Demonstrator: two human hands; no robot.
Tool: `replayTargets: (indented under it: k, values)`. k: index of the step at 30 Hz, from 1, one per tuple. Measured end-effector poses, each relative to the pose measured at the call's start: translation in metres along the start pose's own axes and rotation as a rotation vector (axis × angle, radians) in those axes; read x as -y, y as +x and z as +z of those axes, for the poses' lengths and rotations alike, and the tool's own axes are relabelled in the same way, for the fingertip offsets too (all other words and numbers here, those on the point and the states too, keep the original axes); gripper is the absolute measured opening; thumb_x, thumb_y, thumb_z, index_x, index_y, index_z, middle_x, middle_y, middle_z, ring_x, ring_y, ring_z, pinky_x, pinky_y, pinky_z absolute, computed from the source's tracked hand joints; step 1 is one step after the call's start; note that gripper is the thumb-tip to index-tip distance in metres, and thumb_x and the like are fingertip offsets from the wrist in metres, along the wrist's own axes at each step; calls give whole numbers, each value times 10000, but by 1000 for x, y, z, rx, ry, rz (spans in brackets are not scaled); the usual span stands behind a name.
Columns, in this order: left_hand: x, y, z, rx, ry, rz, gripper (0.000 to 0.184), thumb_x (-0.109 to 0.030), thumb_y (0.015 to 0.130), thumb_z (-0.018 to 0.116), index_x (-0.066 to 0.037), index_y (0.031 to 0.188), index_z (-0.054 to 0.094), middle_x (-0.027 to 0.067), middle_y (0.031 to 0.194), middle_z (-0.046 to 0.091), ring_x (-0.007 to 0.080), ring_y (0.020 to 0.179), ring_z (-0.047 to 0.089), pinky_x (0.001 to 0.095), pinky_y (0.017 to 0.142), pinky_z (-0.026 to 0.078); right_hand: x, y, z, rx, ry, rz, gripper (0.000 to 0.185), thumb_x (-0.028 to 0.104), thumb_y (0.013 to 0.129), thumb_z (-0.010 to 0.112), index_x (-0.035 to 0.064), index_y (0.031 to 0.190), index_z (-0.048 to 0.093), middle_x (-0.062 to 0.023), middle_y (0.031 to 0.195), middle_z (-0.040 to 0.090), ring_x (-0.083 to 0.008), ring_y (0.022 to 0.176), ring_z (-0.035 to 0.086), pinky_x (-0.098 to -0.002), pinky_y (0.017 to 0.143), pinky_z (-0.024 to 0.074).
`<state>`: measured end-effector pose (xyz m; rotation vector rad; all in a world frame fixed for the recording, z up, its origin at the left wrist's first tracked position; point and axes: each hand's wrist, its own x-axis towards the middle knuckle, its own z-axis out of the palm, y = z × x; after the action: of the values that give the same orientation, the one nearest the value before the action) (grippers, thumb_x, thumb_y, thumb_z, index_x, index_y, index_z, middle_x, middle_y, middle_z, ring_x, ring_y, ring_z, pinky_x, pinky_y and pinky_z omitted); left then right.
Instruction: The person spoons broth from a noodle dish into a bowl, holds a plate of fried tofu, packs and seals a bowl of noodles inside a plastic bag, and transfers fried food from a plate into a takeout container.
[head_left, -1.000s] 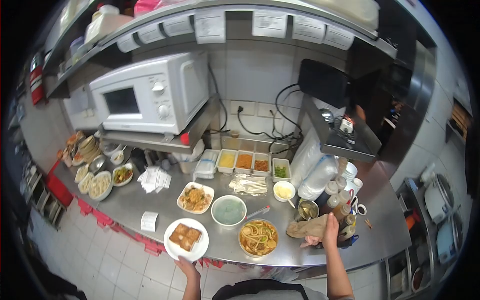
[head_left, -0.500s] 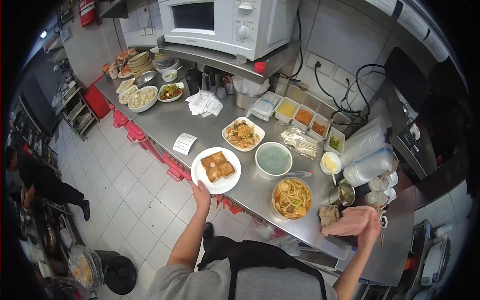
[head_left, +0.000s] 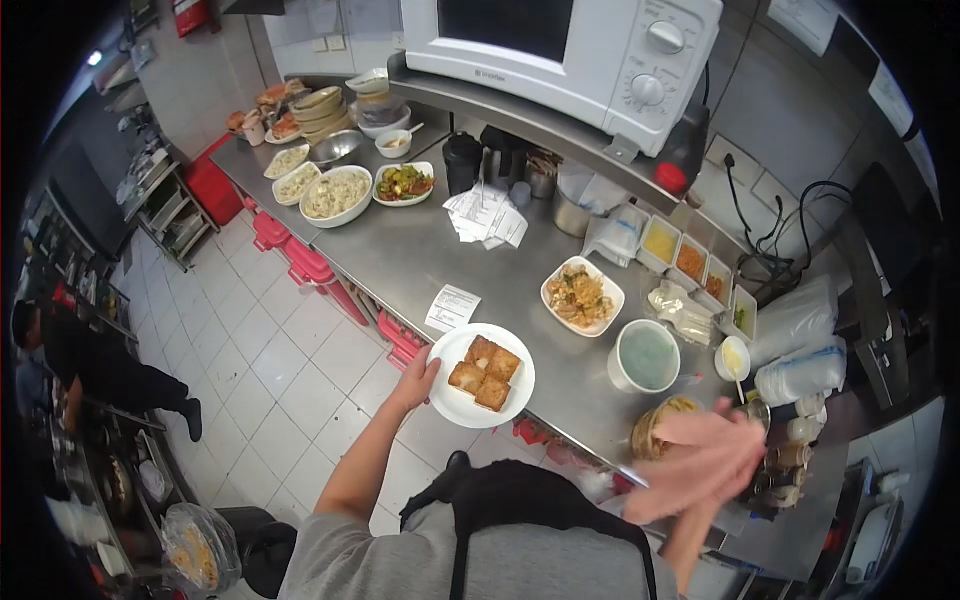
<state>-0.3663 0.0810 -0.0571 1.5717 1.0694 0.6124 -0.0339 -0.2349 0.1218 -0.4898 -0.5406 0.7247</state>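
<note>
My left hand (head_left: 417,382) grips the left rim of a round white plate (head_left: 445,400), held at the counter's front edge. Several browned, square fried pieces (head_left: 486,372) sit together on it. My right hand (head_left: 737,468), smeared by motion, holds a pinkish cloth (head_left: 672,478) at the right. The cloth partly covers a bowl of noodle soup (head_left: 655,420). Behind that bowl stands a white tub (head_left: 645,360) with a greenish inside. A white square bowl of food (head_left: 583,297) topped with orange-brown bits is farther back. A printed receipt (head_left: 453,308) lies just behind the plate.
A white microwave (head_left: 600,60) sits on a shelf above the steel counter (head_left: 385,265). Topping containers (head_left: 690,260) line the back right. Filled bowls (head_left: 336,197) and stacked dishes stand far left. Another person (head_left: 110,370) in dark clothes is at the left shelves.
My view has turned, so the counter's things appear shifted right. My left hand still carries the plate. The cloth in my right hand has swung left, across the noodle soup bowl.
</note>
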Motion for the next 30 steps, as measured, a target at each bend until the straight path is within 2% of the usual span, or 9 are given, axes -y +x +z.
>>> replayTargets:
  k: [4, 6, 8, 10, 12, 15, 18, 24, 30]
  values:
    - [-13, 10, -21, 165, 18, -40, 353, -216, 934, 432, -55, 1248, 406, 89, 750, 570, 118, 461, 509, 255, 340, 397, -96, 26, -27, 68, 49, 283, 487, 242, 887, 548, 41, 1307, 406, -112, 1135, 532, -236, 1037, 500, -377, 876, 429]
    - [-16, 17, -25, 213, 3, -24, 346, -213, 935, 431, -56, 1243, 414, 90, 758, 572, 117, 464, 511, 256, 342, 399, -140, 49, -24, -98, -555, 431, 477, 111, 863, 559, 49, 1312, 407, -83, 1092, 527, -214, 991, 501, -331, 848, 419]
    - [-13, 24, -28, 254, -14, -6, 341, -207, 934, 429, -65, 1243, 417, 99, 778, 578, 127, 471, 519, 265, 350, 406, -181, 85, -39, 581, -1398, 90, 430, 64, 848, 558, 36, 1267, 466, -83, 1077, 521, -203, 980, 501, -299, 854, 398]
    - [-14, 28, -29, 255, 3, 26, 342, -206, 932, 431, -68, 1245, 416, 106, 793, 581, 138, 481, 526, 273, 361, 412, -216, 105, -7, 739, -1475, 169, 356, 101, 866, 539, 8, 1208, 513, -98, 1070, 504, -226, 996, 496, -284, 853, 384]
    - [-15, 31, -29, 262, 19, 37, 346, -206, 930, 432, -70, 1248, 414, 114, 806, 585, 149, 490, 532, 281, 371, 419, -237, 122, 55, 201, -1063, 912, 312, 177, 905, 485, 159, 1211, 543, -110, 1077, 501, -242, 1033, 477, -306, 899, 376]
    - [-17, 33, -31, 284, 32, 10, 352, -210, 929, 432, -74, 1253, 411, 124, 820, 589, 160, 502, 540, 289, 386, 429, -275, 135, 48, 979, -1639, 373, 285, 272, 923, 439, 248, 1174, 573, -71, 1091, 496, -235, 1078, 444, -332, 919, 345]
    - [-22, 32, -32, 293, 23, -12, 357, -217, 929, 428, -80, 1259, 409, 130, 821, 593, 162, 514, 549, 291, 398, 438, -291, 145, 39, 1260, -1714, 207, 294, 306, 920, 430, 267, 1171, 577, -41, 1106, 495, -229, 1089, 434, -354, 922, 332]
    - [-7, 36, -29, 248, 47, 86, 346, -204, 931, 436, -38, 1234, 432, 122, 919, 584, 150, 640, 573, 281, 470, 460, -272, 135, 53, 1195, -1843, 411, 288, 292, 907, 439, 284, 1146, 600, -41, 1105, 498, -224, 1092, 434, -358, 907, 328]
    - [-19, 32, -32, 270, 13, 25, 349, -197, 927, 437, -48, 1242, 427, 131, 893, 593, 157, 614, 574, 288, 463, 461, -260, 124, 21, 1268, -1839, 197, 316, 172, 865, 501, 273, 1146, 605, -56, 1105, 500, -234, 1078, 453, -353, 876, 339]
